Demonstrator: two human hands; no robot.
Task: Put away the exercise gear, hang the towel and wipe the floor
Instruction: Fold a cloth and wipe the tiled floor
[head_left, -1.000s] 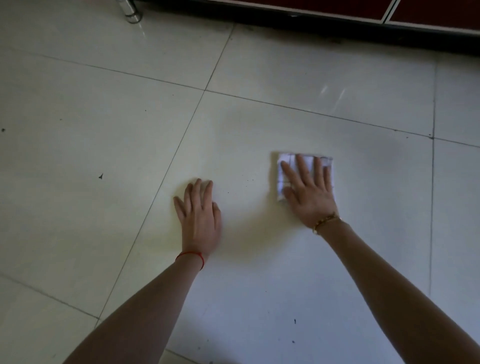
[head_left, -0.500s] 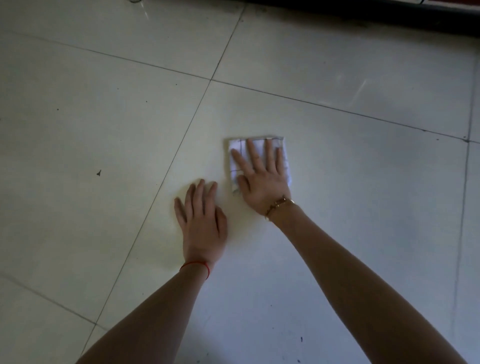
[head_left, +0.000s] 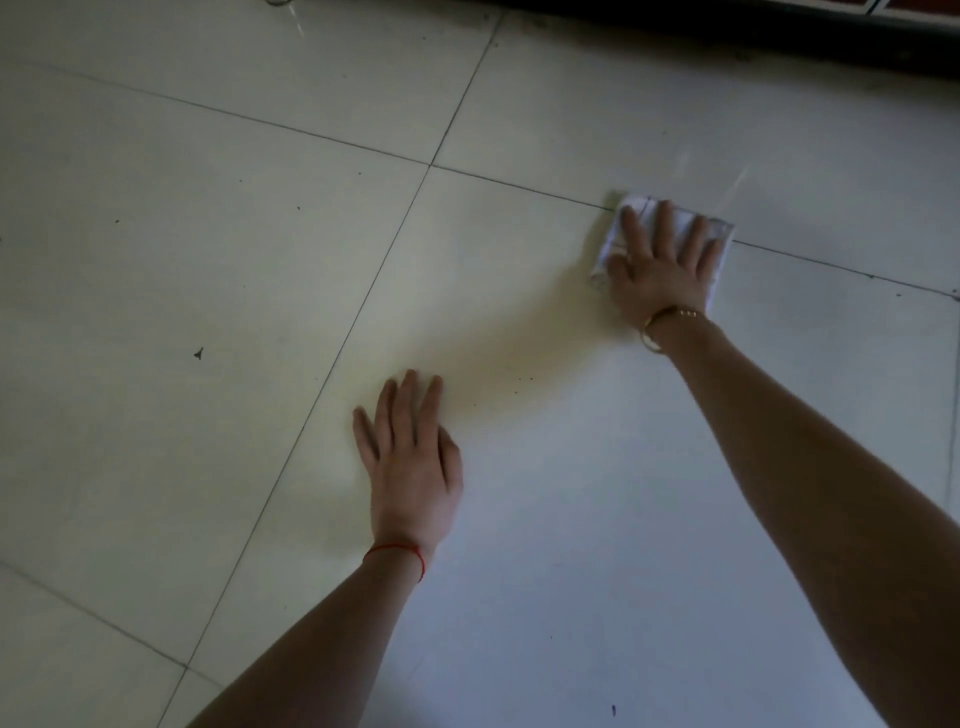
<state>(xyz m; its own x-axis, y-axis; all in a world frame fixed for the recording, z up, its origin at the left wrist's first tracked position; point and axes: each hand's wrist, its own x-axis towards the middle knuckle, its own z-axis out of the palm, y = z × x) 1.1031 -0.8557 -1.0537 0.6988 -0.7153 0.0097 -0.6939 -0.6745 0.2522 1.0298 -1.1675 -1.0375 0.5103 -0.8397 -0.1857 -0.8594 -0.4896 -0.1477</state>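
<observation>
From the head camera I see my right hand pressing flat, fingers spread, on a folded white cloth lying across a grout line of the tiled floor. My left hand rests released, palm down, well apart from it.

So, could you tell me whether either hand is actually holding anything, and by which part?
Neither grips anything. The right hand presses flat on top of the folded cloth; the left hand rests flat on the floor.
</observation>
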